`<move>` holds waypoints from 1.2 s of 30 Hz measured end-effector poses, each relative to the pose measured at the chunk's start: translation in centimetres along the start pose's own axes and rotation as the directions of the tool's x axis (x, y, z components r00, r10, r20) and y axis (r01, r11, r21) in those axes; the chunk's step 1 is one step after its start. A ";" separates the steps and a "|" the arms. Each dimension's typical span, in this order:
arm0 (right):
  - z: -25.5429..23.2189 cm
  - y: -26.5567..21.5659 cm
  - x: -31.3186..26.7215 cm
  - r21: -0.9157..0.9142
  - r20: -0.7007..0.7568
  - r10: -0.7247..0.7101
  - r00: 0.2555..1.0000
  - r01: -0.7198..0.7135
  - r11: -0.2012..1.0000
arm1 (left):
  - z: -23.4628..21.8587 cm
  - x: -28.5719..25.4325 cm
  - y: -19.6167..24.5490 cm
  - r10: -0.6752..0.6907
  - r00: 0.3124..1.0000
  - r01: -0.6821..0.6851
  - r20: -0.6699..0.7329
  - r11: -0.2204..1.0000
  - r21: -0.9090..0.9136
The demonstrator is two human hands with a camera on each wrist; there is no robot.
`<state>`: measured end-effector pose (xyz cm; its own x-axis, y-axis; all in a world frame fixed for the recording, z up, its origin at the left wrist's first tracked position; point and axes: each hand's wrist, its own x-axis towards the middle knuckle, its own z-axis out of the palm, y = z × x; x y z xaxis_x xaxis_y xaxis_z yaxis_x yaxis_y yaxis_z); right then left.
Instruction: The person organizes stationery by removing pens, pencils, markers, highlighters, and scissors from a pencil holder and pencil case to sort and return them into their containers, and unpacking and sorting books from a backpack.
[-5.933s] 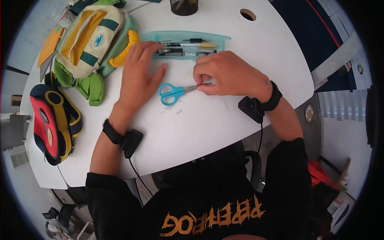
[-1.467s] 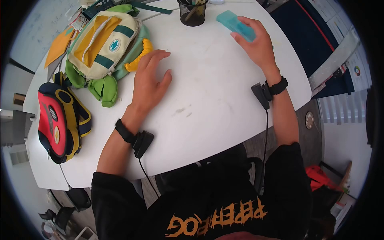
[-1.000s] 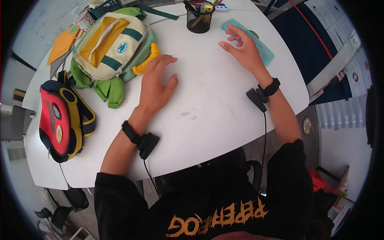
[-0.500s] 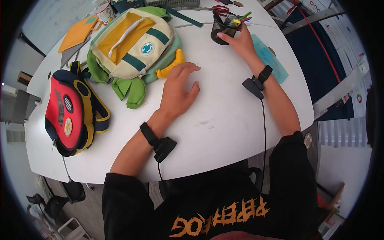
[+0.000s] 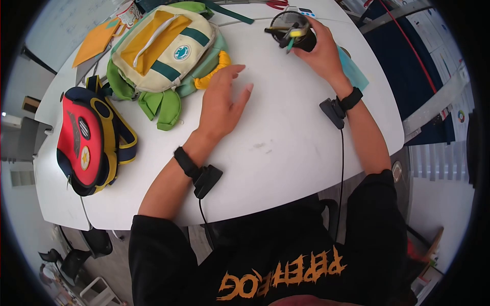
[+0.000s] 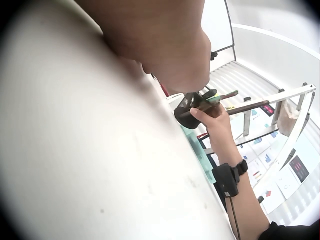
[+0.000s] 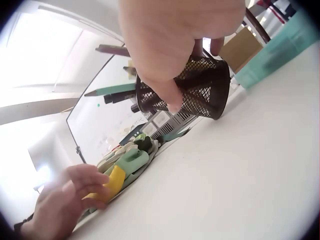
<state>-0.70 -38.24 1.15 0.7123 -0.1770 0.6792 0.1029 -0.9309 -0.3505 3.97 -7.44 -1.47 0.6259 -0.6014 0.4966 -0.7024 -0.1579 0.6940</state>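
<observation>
At the far side of the table my right hand [image 5: 326,57] grips a black mesh pen holder [image 5: 307,42]. The holder leans toward me, its open top facing the head camera. A green pencil [image 7: 111,90] and dark pens stick out of it; in the right wrist view my thumb [image 7: 169,95] lies along the mesh. Behind that hand, partly covered by it, lies a teal pencil case [image 5: 353,70]. My left hand [image 5: 220,104] holds nothing; its fingers are loosely bent beside the yellow trim [image 5: 217,71] of the cream-and-green backpack [image 5: 148,71].
A red and navy schoolbag [image 5: 76,127] stands on the left of the white table [image 5: 286,148]. Behind the backpack are an orange envelope [image 5: 98,45] and a patterned cup [image 5: 128,14]. Red-handled scissors [image 5: 277,4] and a small white-and-blue device [image 5: 305,11] lie at the back.
Earlier, pens and scissors lay at the teal case. My right hand then carried the case, set it down at the far right, moved to the pen holder, gripped it and tilted it toward me.
</observation>
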 end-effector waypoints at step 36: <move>-5.0 -5.6 -2.3 -0.370 0.130 -0.209 0.969 0.243 0.896 | 0.2 0.0 0.4 0.070 0.981 -0.093 0.181 0.988 0.123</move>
<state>-6.36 -34.26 4.75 0.7591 0.0649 0.6477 0.0084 -0.9959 0.0900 3.62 -7.65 -1.30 0.5036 -0.7428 0.4412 -0.7940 -0.1967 0.5752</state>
